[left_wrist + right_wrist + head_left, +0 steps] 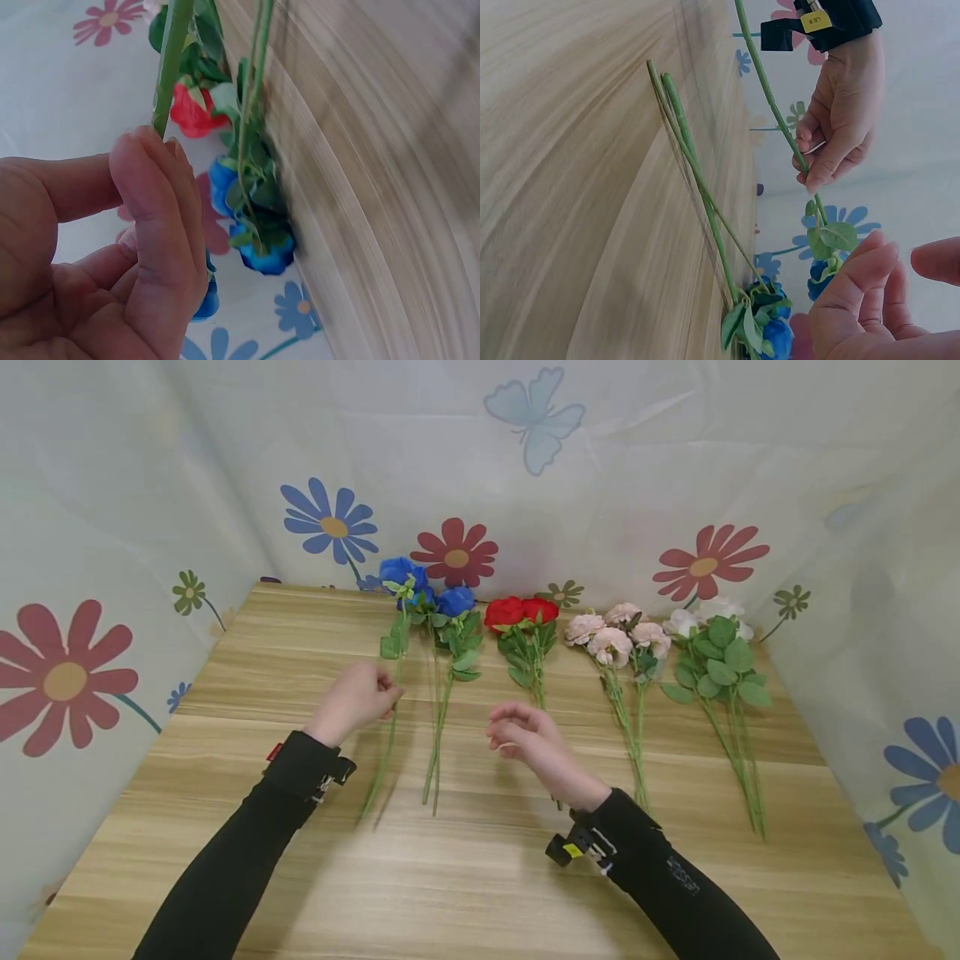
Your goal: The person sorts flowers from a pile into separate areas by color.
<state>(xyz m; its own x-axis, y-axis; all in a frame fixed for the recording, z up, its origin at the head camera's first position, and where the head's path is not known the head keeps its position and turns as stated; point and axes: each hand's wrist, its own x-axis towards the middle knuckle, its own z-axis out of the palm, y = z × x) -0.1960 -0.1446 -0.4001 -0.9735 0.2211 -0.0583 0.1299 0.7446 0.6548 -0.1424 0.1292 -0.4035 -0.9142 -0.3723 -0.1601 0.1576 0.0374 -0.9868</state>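
Note:
My left hand (354, 702) pinches the green stem of a blue artificial flower (402, 575) between thumb and fingers. In the right wrist view that stem (769, 90) is raised off the table and slants through the fingers, the bloom partly hidden behind my right hand (870, 307). Holding nothing, the right hand (538, 742) hovers near the red flowers' stems with its fingers loosely bent and the thumb apart. Between the two hands lie more blue flowers (455, 602), their stems crossing on the wood.
Red flowers (507, 613), pale pink flowers (611, 645) and white flowers (722, 610) lie in a row on the wooden table (420, 885), stems toward me. Behind the blooms hangs a white cloth (637, 468) printed with flowers and a butterfly; it also closes both sides.

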